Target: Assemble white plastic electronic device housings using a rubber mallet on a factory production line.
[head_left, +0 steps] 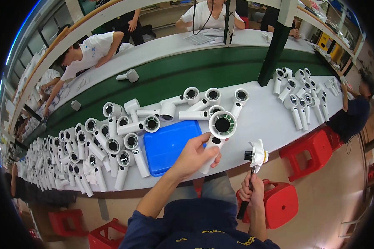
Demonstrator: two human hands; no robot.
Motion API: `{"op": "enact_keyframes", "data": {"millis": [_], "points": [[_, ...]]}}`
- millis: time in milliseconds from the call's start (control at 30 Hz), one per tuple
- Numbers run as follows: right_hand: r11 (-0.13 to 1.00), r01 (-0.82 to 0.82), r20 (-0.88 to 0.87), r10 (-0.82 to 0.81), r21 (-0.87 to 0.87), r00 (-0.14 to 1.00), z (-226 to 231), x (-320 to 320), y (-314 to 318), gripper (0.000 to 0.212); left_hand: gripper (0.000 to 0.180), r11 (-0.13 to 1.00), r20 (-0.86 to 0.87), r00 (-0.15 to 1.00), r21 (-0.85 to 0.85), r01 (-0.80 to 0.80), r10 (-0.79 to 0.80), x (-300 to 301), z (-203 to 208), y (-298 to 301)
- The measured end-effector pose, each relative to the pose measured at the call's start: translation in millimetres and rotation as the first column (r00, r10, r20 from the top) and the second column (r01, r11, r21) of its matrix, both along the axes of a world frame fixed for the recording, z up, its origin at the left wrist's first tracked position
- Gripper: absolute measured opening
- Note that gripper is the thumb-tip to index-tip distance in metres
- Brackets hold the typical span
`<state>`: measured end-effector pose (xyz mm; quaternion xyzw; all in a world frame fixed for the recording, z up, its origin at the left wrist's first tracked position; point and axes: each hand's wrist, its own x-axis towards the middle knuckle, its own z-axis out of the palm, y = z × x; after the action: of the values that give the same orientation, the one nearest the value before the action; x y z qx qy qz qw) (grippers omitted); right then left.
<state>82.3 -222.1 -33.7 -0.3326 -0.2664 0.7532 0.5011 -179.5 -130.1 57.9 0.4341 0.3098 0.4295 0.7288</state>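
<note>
My left hand (194, 157) is closed round the handle of a white handheld fan (223, 125). Its round head, ringed with slots around a black centre, faces up above the table's near edge. Lower and to the right, my right hand (254, 191) grips the black handle of a mallet (258, 156). White wrapping covers the mallet's head, with a black round end showing on the left and a yellow band on the right. Just left of the held fan, a blue tray (154, 159) lies on the white table (253, 120); my left hand partly covers its right side.
Many similar white fans (113, 145) crowd the table's left; another group (301, 99) stands at the right. Beyond the table runs a green conveyor belt (166, 68) with a fan (131, 75) on it. A green post (274, 54) rises ahead. Red stools (283, 205) stand nearby. People sit around.
</note>
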Motion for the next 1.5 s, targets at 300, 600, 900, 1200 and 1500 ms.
{"op": "enact_keyframes", "data": {"millis": [300, 600, 900, 1200, 1500], "points": [[1.000, -0.003, -0.008, 0.003, -0.009, 1.000, -5.9, 1.6, -2.6, 0.044, 0.039, 0.982, -0.103, 0.978, 0.068, -0.177, 0.184, -13.7, -11.2, -2.5], [0.999, 0.039, 0.192, -0.037, -0.005, 0.981, 6.0, 10.4, -1.1, 0.044, 0.036, 0.738, -0.588, 0.649, 0.672, 0.059, 0.483, -28.3, -20.3, -1.3], [0.989, -0.143, 0.612, 0.089, 0.041, 0.786, 46.5, 22.7, 39.4, 0.042, 0.045, 0.686, -0.648, 0.525, 0.711, 0.156, 0.552, -43.7, -55.2, 15.4], [0.992, -0.130, 0.601, 0.108, -0.008, 0.792, 56.4, 2.8, 53.4, 0.042, 0.049, 0.936, -0.335, 0.917, 0.339, -0.096, 0.216, -91.6, -50.7, 27.2], [0.990, -0.142, 0.509, 0.127, -0.008, 0.852, 57.9, -9.9, 58.0, 0.044, 0.038, 0.619, -0.615, 0.524, 0.760, 0.196, 0.589, -42.8, -65.8, 25.3]]}}
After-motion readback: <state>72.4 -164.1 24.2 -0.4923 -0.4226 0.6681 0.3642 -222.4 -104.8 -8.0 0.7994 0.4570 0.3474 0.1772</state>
